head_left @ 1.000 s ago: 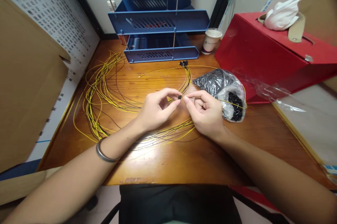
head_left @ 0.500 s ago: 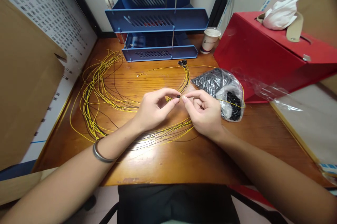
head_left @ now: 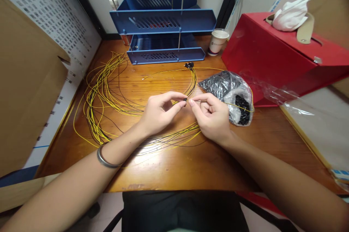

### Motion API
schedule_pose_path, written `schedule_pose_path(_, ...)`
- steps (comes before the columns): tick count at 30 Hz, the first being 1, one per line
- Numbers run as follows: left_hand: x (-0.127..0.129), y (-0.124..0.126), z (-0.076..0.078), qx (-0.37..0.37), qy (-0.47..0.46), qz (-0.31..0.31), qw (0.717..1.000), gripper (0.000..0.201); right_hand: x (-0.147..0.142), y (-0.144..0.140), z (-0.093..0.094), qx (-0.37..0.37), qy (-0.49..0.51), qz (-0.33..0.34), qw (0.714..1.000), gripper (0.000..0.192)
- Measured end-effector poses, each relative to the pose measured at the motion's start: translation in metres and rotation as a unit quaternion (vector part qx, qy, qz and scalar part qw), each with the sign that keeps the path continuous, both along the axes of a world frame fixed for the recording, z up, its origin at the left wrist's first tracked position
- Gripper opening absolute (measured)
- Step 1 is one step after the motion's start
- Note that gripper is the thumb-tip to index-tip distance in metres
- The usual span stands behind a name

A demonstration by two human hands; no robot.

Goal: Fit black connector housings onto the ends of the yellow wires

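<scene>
Black and tiny, the connector (head_left: 185, 99) sits pinched in our left hand (head_left: 160, 112); our right hand (head_left: 211, 116) pinches the yellow wire (head_left: 234, 105) beside it. Shaky fingers could drop it.

Over the wooden desk (head_left: 174, 166), the left hand (head_left: 160, 112) pinches a small black connector (head_left: 185, 99) while the right hand (head_left: 211, 116) pinches a yellow wire (head_left: 240, 106) against it; a plastic bag (head_left: 231, 92) lies at three o'clock.

Before you: two hands, one paper cup (head_left: 216, 41), one red box (head_left: 275, 57), one plastic bag (head_left: 231, 92), many yellow wires (head_left: 100, 94).
</scene>
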State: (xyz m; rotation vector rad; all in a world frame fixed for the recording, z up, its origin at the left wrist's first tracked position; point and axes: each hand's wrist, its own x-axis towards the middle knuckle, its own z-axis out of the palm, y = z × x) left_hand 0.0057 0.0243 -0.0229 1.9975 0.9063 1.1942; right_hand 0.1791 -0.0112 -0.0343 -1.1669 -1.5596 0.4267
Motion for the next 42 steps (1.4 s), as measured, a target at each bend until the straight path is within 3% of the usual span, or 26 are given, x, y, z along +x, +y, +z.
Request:
schedule_pose_path(15, -0.0013, 0.0008, 0.0022, -0.017, 0.015, -0.014, 1.0, 0.019, -0.0004, -0.0006, 0.0017, -0.011, -0.003, -0.007, 1.0, 0.008)
schedule_pose_path(29, -0.0038, 0.0029, 0.0009, 0.046, 0.058, -0.024, 0.997, 0.024, 0.0012, -0.0006, -0.001, -0.015, -0.001, -0.005, 1.0, 0.009)
schedule_pose_path(42, -0.0036, 0.0035, -0.0002, 0.036, 0.062, -0.034, 0.997, 0.025, 0.0007, -0.0003, 0.0006, -0.016, 0.001, -0.005, 1.0, 0.008)
